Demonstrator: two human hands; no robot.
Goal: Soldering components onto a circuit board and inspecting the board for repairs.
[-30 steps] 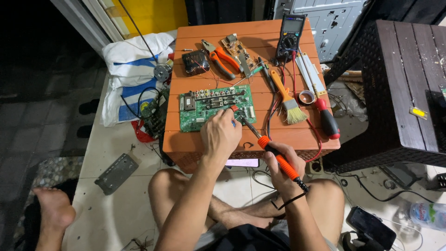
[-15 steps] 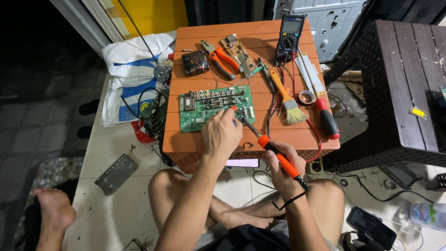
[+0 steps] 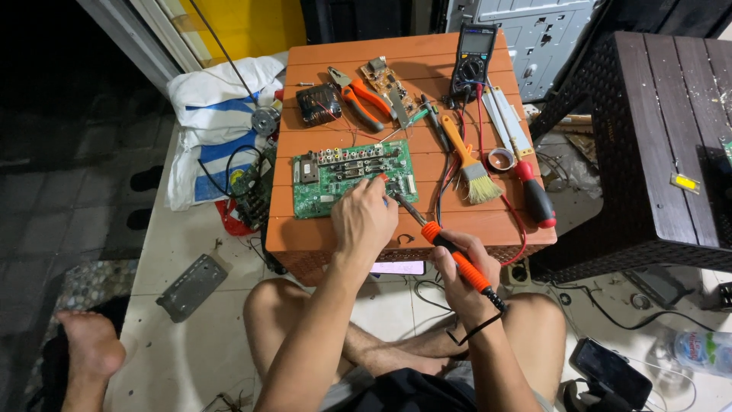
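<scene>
near the middle of the frame the left hand [image 3: 364,217] rests fingertips-down on the lower right corner of the green rectangular circuit board [image 3: 354,177], pinching something too small to make out. the right hand [image 3: 460,268] is wrapped tight around the orange-handled soldering iron [image 3: 444,246], whose long axis slants from lower right to upper left, its metal tip meeting the board's edge just beside the left fingers. the board lies flat on the orange slatted table [image 3: 328,236], up and left of the right hand.

Orange slatted surface [image 3: 457,217]: green circuit board [image 3: 353,177], left hand [image 3: 364,221] with fingers [image 3: 377,183] on its edge; right hand [image 3: 460,273] gripping orange-handled soldering iron [image 3: 450,250]. Beside: brush [image 3: 467,162], orange pliers [image 3: 357,97], multimeter [image 3: 473,57], red-handled screwdriver [image 3: 531,191].
</scene>
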